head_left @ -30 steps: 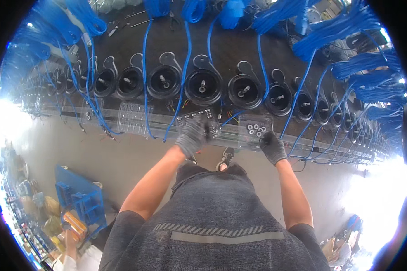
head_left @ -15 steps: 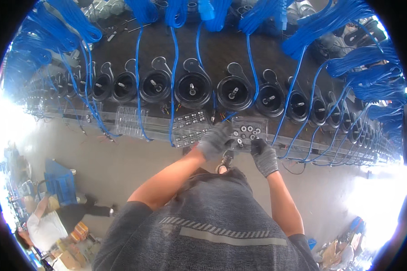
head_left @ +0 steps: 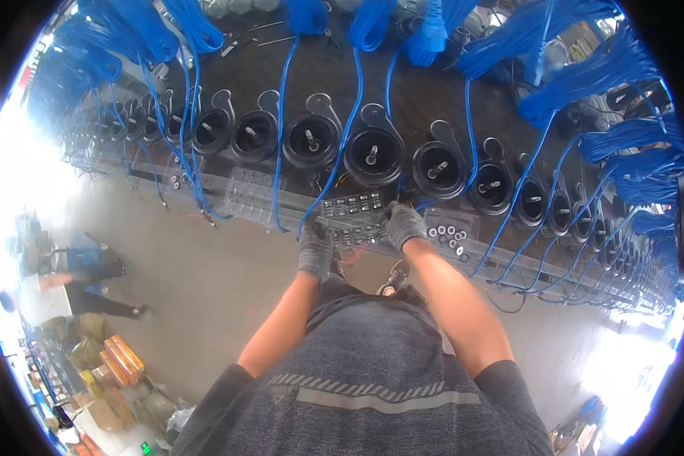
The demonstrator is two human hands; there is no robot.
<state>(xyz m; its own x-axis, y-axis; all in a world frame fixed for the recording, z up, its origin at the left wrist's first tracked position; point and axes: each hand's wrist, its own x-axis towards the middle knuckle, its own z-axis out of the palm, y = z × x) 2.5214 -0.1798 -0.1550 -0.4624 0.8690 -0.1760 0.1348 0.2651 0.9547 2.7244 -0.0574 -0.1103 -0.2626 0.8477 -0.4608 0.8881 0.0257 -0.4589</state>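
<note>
Long dark benchtop [head_left: 433, 91] fades into whiteness at its left end, while from afar I see the grey-gloved left hand [head_left: 315, 251] and grey-gloved right hand [head_left: 406, 226] grasping opposite sides of a clear plastic tray [head_left: 353, 220] of small silver-and-black parts [head_left: 352, 202] at the front edge, fingertips hard to make out.

Along the tabletop's [head_left: 425, 91] near edge, a tray [head_left: 355, 220] of small parts [head_left: 353, 205] lies between the left hand [head_left: 315, 249] and the right hand [head_left: 405, 226]. Right of it sits a box [head_left: 467, 218] with rings [head_left: 451, 243] inside; left, another tray [head_left: 249, 196]. Behind stretches a row of bowls [head_left: 373, 169], with cable bundles [head_left: 372, 26] toward the far edge.
</note>
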